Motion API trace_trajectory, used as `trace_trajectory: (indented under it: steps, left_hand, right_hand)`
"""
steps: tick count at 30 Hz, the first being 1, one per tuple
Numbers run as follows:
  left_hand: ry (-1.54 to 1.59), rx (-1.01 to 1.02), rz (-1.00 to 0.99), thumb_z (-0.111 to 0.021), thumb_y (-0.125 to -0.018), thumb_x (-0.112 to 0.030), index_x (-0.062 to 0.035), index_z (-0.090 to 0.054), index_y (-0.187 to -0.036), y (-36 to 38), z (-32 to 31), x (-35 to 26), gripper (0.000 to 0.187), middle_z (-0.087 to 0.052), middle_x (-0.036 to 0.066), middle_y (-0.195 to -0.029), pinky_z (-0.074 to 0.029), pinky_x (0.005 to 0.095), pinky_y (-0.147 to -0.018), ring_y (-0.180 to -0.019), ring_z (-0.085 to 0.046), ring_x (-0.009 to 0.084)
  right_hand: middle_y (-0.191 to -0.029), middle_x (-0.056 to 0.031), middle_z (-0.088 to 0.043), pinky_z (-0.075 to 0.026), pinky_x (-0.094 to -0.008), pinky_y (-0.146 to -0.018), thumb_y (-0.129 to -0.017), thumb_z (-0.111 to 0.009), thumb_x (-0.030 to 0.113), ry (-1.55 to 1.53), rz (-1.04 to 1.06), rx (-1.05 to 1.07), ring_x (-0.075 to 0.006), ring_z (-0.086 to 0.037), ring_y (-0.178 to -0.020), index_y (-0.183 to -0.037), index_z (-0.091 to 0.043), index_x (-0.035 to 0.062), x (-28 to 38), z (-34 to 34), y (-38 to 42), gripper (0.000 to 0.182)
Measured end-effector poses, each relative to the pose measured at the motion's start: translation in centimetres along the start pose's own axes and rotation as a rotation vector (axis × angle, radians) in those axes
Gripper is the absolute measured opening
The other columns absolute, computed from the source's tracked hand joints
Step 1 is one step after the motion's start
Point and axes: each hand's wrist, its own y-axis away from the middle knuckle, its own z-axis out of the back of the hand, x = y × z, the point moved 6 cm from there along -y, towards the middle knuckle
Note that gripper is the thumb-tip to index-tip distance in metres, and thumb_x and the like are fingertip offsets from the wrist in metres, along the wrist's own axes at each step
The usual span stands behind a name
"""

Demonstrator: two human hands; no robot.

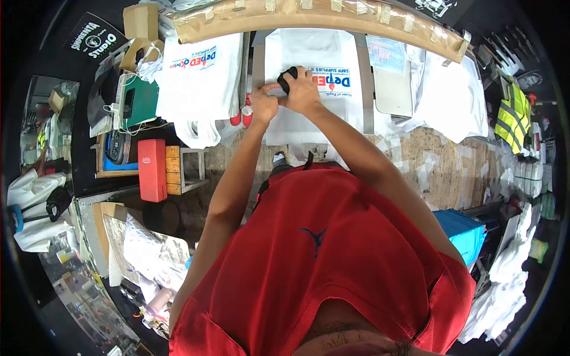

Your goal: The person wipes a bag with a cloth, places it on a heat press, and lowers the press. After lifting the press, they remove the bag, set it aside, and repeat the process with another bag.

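Green leads us off, a panel [141, 98] over at ten o'clock, with an upright red box [152, 171] at nine. Between ten and eleven sits a thick stack of printed white bags [199, 89], lettering turned upside down to the wearer. Now to twelve o'clock, and here's the action: the left hand [265, 107] comes in low, fingers drawn narrow, index stretched out to the black object [287, 80]; whether it grips or merely touches, I cannot tell. That black object, partly hidden, is at twelve o'clock, over the single white bag [312, 127], to the nine o'clock side of its blue and red lettering. Over it goes the right hand [303, 93], fingers curled around it in a close hold. Beneath the bag, grey board [368, 113] shows at the edge, and a long, taped cardboard piece [320, 21] spans the top. Between one and two lies a pale flat panel [393, 92], more white bags [454, 104] gleam at two, and a yellow vest [512, 115] hangs between two and three.
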Motion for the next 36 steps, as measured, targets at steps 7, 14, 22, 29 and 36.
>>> trace_trajectory:
  steps: [7,14,22,29,36]
  left_hand:
    - [0.535,0.082,0.091,-0.069,-0.083,-0.013,-0.0077,-0.072,-0.104,3.9,4.2,3.5,0.022,-0.065,0.005,-0.088,-0.048,0.0298,-0.074,-0.076,-0.058,0.0176]
    - [0.504,0.419,0.522,-0.066,-0.093,-0.031,-0.0013,-0.068,-0.104,14.7,5.8,9.7,0.032,-0.069,0.004,-0.094,-0.047,0.0259,-0.076,-0.087,-0.063,0.0122]
    - [1.167,0.300,0.851,-0.071,-0.091,-0.033,-0.0053,-0.063,-0.111,18.6,-2.0,6.1,0.035,-0.070,0.006,-0.104,-0.046,0.0372,-0.093,-0.101,-0.065,0.0200]
    - [1.217,0.162,0.611,-0.068,-0.093,-0.020,-0.0030,-0.062,-0.118,16.0,-0.3,-2.3,0.031,-0.069,0.007,-0.108,-0.047,0.0379,-0.095,-0.103,-0.064,0.0214]
    - [0.594,-0.074,0.191,-0.065,-0.093,-0.013,0.0084,-0.063,-0.109,12.2,0.6,-3.8,0.028,-0.070,0.011,-0.099,-0.050,0.0355,-0.085,-0.093,-0.066,0.0236]
  right_hand:
    - [-0.110,-0.0209,-0.058,-0.051,-0.0474,-0.088,-0.079,-0.071,0.026,-0.158,-0.152,-0.413,-0.0402,-0.057,-0.100,-0.106,-0.070,0.0120,-10.1,0.5,-1.2,0.031]
    - [-0.088,-0.0126,-0.072,-0.049,-0.0343,-0.077,-0.082,-0.071,0.032,-0.635,-0.922,-0.569,-0.0215,-0.066,-0.083,-0.097,-0.070,-0.0013,-41.7,5.6,17.9,0.037]
    - [-0.106,0.0013,-0.064,-0.050,-0.0331,-0.065,-0.082,-0.074,0.042,-0.356,-1.351,1.860,-0.0098,-0.059,-0.091,-0.111,-0.069,0.0154,-36.4,-3.5,51.3,0.040]
    - [-0.100,-0.0065,-0.070,-0.050,-0.0319,-0.082,-0.080,-0.070,0.021,-0.850,-0.614,0.370,-0.0171,-0.062,-0.090,-0.113,-0.068,0.0040,-35.1,-1.2,26.8,0.037]
    - [-0.133,-0.0252,-0.057,-0.043,-0.0349,-0.103,-0.074,-0.079,0.053,-0.552,-0.759,-0.275,-0.0335,-0.056,-0.124,-0.142,-0.045,-0.0019,-40.7,3.3,12.4,0.095]
